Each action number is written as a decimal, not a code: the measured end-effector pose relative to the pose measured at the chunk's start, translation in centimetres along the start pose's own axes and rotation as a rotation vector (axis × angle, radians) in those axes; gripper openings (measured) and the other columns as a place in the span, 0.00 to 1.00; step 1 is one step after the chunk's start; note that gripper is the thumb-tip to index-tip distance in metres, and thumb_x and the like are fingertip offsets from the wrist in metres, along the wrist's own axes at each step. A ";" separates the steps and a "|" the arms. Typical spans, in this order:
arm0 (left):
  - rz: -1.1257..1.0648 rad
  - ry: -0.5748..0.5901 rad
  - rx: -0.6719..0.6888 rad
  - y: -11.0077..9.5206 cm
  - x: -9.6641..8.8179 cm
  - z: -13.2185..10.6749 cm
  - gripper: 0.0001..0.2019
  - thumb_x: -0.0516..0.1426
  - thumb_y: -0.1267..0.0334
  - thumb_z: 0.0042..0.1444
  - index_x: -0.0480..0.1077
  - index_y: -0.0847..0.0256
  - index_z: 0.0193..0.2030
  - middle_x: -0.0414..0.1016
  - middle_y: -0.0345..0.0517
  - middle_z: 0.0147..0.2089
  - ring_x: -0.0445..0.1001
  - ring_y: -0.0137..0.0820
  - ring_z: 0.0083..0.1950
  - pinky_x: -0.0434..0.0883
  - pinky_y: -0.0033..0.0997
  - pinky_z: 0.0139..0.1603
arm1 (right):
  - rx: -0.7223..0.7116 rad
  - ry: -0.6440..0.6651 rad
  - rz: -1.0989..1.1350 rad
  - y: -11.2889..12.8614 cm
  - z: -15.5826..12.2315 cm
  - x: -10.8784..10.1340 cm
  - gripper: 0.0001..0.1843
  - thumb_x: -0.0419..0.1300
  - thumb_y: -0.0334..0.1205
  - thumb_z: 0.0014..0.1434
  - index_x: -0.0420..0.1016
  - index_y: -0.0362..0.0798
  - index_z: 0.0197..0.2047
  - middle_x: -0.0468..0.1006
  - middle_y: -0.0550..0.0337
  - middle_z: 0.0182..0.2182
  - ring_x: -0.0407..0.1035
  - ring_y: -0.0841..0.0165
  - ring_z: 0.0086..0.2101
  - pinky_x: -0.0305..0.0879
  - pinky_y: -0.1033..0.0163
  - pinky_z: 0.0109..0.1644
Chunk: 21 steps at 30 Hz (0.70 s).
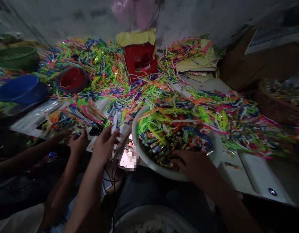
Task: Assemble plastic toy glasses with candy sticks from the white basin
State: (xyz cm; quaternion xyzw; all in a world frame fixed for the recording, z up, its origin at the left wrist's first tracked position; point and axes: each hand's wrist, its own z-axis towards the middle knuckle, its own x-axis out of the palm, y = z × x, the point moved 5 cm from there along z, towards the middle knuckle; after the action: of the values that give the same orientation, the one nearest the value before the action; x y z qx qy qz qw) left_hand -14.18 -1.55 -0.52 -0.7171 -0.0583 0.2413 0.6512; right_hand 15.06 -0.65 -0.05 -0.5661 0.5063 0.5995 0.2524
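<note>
My right hand (194,165) lies palm down in a wide white bowl (218,147) on my lap. The bowl is heaped with small wrapped pieces (168,144) and neon paper strips (164,121). The fingertips are buried in the dark pile, so their grip is hidden. My left hand (104,145) is raised left of the bowl, its fingers closed round a white strip (123,130). Just below it lies a lit phone (128,155). Further left, another person's two hands (77,142) work at a bundle of coloured strips (76,116).
Cut strips in neon colours (103,64) cover the whole floor. A red stool (141,60) with a yellow cloth stands at the back. A red bowl (71,79), a blue basin (21,89) and a green basket (15,56) sit left; a brown basket (278,103) right.
</note>
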 end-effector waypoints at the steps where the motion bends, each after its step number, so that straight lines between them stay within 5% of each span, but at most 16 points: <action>1: 0.180 -0.025 0.022 0.8 -1.4 1.3 0.27 0.55 0.49 0.55 0.64 0.64 0.57 0.76 0.46 0.32 0.69 0.29 0.22 0.62 0.24 0.21 | 0.007 0.070 -0.063 0.2 0.3 0.1 0.12 0.58 0.39 0.58 0.78 0.50 0.44 0.81 0.51 0.37 0.75 0.55 0.39 0.67 0.55 0.41; 4: 0.687 -0.096 0.096 2.4 -3.8 3.5 0.28 0.53 0.54 0.57 0.60 0.64 0.63 0.78 0.55 0.41 0.76 0.41 0.36 0.69 0.33 0.34 | 0.001 0.193 -0.169 1.5 1.1 0.3 0.10 0.62 0.38 0.53 0.79 0.46 0.39 0.81 0.46 0.35 0.76 0.51 0.38 0.66 0.55 0.38; 7: 0.777 -0.162 0.217 1.6 -3.4 3.4 0.29 0.52 0.55 0.59 0.55 0.63 0.66 0.71 0.61 0.56 0.72 0.47 0.53 0.68 0.42 0.49 | -0.047 0.225 -0.191 2.8 1.6 0.3 0.07 0.62 0.35 0.52 0.81 0.44 0.35 0.81 0.43 0.34 0.76 0.50 0.38 0.66 0.55 0.37; 10: 0.641 -0.105 0.435 -1.3 -0.5 2.2 0.24 0.51 0.55 0.60 0.62 0.61 0.61 0.67 0.56 0.60 0.66 0.42 0.60 0.63 0.41 0.58 | -0.086 0.215 -0.177 3.1 1.7 0.3 0.09 0.59 0.31 0.53 0.81 0.44 0.32 0.82 0.45 0.33 0.76 0.52 0.37 0.66 0.56 0.38; 14: 0.587 0.163 0.723 -5.3 5.1 0.5 0.17 0.52 0.61 0.60 0.68 0.58 0.55 0.72 0.50 0.53 0.68 0.38 0.55 0.63 0.41 0.58 | -0.093 0.197 -0.170 2.5 1.4 0.3 0.08 0.60 0.33 0.53 0.82 0.47 0.34 0.82 0.47 0.33 0.76 0.54 0.36 0.67 0.58 0.36; 17: 0.797 0.337 0.796 -6.1 9.1 -0.1 0.16 0.55 0.64 0.57 0.71 0.56 0.52 0.73 0.50 0.47 0.68 0.40 0.50 0.64 0.42 0.53 | -0.058 0.159 -0.192 2.3 1.2 0.0 0.11 0.58 0.27 0.52 0.81 0.44 0.34 0.81 0.44 0.33 0.76 0.54 0.34 0.67 0.58 0.34; 21: 1.072 0.365 0.795 -5.9 12.0 0.1 0.18 0.58 0.68 0.52 0.72 0.53 0.51 0.69 0.51 0.50 0.64 0.45 0.50 0.64 0.44 0.48 | -0.058 0.124 -0.191 2.0 0.4 -1.0 0.14 0.56 0.23 0.52 0.80 0.44 0.35 0.81 0.45 0.34 0.76 0.54 0.36 0.67 0.58 0.36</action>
State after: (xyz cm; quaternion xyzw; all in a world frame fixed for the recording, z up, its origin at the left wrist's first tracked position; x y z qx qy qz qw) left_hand -2.31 4.14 1.87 -0.3831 0.5075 0.4084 0.6549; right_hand 13.35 -0.73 1.41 -0.6550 0.4473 0.5507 0.2602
